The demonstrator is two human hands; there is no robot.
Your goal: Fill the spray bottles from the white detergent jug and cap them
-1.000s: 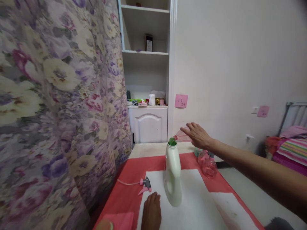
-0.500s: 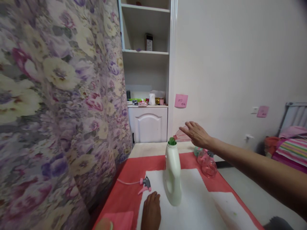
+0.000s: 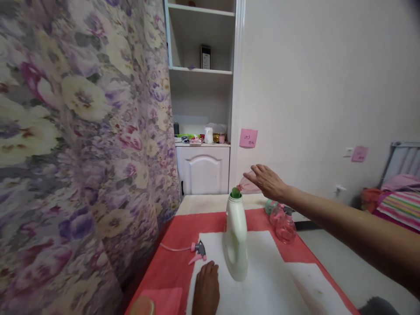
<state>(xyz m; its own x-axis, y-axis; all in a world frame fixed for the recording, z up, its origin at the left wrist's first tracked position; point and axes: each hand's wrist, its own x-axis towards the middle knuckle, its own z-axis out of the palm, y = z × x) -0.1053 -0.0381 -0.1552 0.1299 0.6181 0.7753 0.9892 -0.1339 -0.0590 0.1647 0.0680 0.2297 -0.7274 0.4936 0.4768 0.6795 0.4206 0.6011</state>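
My right hand (image 3: 267, 181) grips a clear pink bottle (image 3: 249, 184), which lies tilted nearly on its side. The bottle's mouth meets the green spout (image 3: 235, 191) in the neck of a pale green jug (image 3: 236, 240). That jug stands upright on a white sheet (image 3: 262, 262). My left hand (image 3: 206, 286) rests palm down on the sheet's left side, apart from the jug and holding nothing. Just beyond its fingertips lies a grey and pink spray trigger (image 3: 198, 251) with a thin tube reaching left.
Several clear bottles, one pink (image 3: 286, 229), stand near the table's right edge. A pink sheet (image 3: 167, 301) and a round tan object (image 3: 142, 305) lie at the near left. A floral curtain (image 3: 98, 153) hangs left; a white cupboard (image 3: 203, 170) stands behind the table.
The pink bottle and my right hand have shifted very slightly to the left. The left hand, jug and spray trigger stay where they were.
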